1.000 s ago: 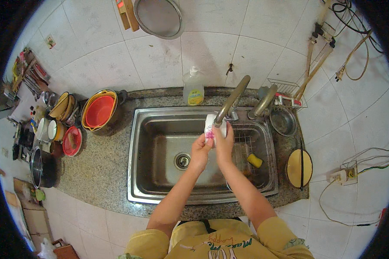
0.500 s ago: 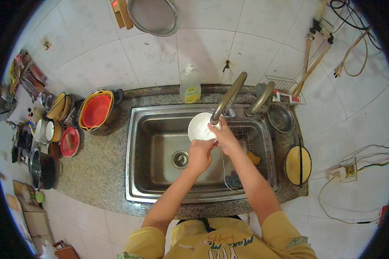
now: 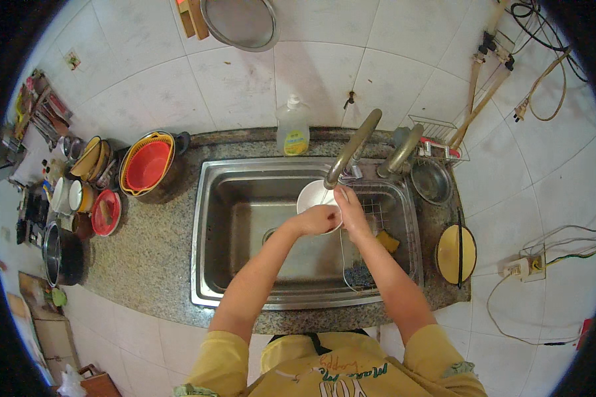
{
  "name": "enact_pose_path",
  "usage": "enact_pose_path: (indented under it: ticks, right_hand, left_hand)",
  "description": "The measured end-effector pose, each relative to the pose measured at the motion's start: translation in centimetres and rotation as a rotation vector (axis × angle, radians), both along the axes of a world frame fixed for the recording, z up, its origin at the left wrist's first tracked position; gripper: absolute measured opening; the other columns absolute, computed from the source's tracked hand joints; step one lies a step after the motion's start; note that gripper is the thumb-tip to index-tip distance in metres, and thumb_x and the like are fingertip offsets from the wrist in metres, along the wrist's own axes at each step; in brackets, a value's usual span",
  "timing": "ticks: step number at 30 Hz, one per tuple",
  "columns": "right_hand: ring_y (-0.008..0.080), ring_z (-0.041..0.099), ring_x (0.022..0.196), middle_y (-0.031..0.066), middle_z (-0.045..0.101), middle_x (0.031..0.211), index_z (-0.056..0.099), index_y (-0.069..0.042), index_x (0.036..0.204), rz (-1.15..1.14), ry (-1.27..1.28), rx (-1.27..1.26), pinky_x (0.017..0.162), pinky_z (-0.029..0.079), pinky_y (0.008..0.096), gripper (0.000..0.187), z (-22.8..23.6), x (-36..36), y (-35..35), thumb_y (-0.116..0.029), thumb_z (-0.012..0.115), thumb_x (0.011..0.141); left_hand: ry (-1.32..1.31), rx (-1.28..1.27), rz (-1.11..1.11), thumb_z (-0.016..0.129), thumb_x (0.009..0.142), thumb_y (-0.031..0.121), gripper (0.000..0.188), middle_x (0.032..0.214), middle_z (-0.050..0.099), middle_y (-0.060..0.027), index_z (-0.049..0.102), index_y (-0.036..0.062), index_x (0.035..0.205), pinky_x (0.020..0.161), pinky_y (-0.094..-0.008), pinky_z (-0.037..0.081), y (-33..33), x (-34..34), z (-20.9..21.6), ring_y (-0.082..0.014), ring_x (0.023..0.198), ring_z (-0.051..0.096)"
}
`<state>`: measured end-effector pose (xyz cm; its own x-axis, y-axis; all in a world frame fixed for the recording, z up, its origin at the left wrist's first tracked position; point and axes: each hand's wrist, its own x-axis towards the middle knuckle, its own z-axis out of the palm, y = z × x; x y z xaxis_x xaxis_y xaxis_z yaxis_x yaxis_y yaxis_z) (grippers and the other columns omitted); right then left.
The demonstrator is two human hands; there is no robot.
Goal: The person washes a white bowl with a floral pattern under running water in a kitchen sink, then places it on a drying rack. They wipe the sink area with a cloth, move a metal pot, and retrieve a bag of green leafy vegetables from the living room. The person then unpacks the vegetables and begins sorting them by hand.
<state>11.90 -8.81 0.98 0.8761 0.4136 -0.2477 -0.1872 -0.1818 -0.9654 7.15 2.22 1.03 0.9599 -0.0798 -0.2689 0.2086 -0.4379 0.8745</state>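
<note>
Under the curved faucet (image 3: 354, 149), a white bowl (image 3: 311, 196) is held over the steel sink (image 3: 235, 218), with a thin stream of water running into it. My right hand (image 3: 351, 208) grips the bowl's right side, its fingers closed at the rim. Across the near side of the bowl lies my left hand (image 3: 319, 220), fingers curled against it; the fingertips are partly hidden.
A wire rack (image 3: 376, 215) in the sink's right side bears a yellow sponge (image 3: 388, 241) and a dark scouring pad (image 3: 359, 274). Behind the sink stands a soap bottle (image 3: 294, 129). Pots, a red basket (image 3: 148, 165) and bowls crowd the left counter.
The bowl has shifted slightly right and nearer to me. My left hand has moved up and to the right, from the near rim to farther over the bowl. My right hand has shifted slightly right.
</note>
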Motion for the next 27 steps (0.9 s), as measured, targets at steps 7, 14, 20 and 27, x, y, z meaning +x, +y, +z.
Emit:
enact_pose_path:
  ticks: [7,14,20,27]
  right_hand:
    - [0.0212,0.050,0.096,0.0130,0.052,0.103,0.043,-0.007,0.114,-0.031,0.185,0.029,0.071,0.044,0.0303,0.053,2.5,-1.4,-0.4,-0.049,0.044,0.082]
    - [0.0236,0.052,0.093,0.0084,0.049,0.108,0.037,-0.012,0.119,-0.014,0.181,-0.027,0.063,0.050,0.0398,0.058,0.7,-0.9,-1.1,-0.054,0.041,0.080]
    - [0.0230,0.055,0.088,0.0063,0.052,0.103,0.038,-0.012,0.119,0.051,0.386,-0.001,0.062,0.050,0.0395,0.058,0.5,-0.8,-0.8,-0.054,0.041,0.080]
    - [0.0234,0.055,0.084,0.0124,0.056,0.095,0.051,-0.005,0.107,0.003,-0.006,-0.019,0.072,0.043,0.0344,0.042,-1.1,0.2,-0.5,-0.039,0.046,0.083]
  left_hand:
    - [-0.186,-0.831,0.472,0.052,0.080,0.023,0.025,0.072,0.056,-0.0086,0.051,-0.0012,0.084,0.061,-0.0321,0.043,-2.1,1.1,-1.6,-0.0192,0.063,0.052]
    - [-0.391,0.455,0.263,0.048,0.077,0.017,0.020,0.083,0.054,-0.0177,0.051,0.0001,0.087,0.065,-0.0389,0.043,-0.4,0.4,-0.2,-0.0331,0.078,0.054]
    - [-0.804,0.484,0.267,0.050,0.072,0.012,0.016,0.077,0.054,-0.0126,0.054,0.0056,0.086,0.066,-0.0400,0.043,-0.7,0.5,2.0,-0.0334,0.077,0.052]
    - [-0.420,0.618,0.390,0.048,0.080,0.025,0.020,0.069,0.055,-0.0151,0.053,0.0057,0.081,0.059,-0.0412,0.045,2.2,0.0,0.0,-0.0350,0.064,0.054]
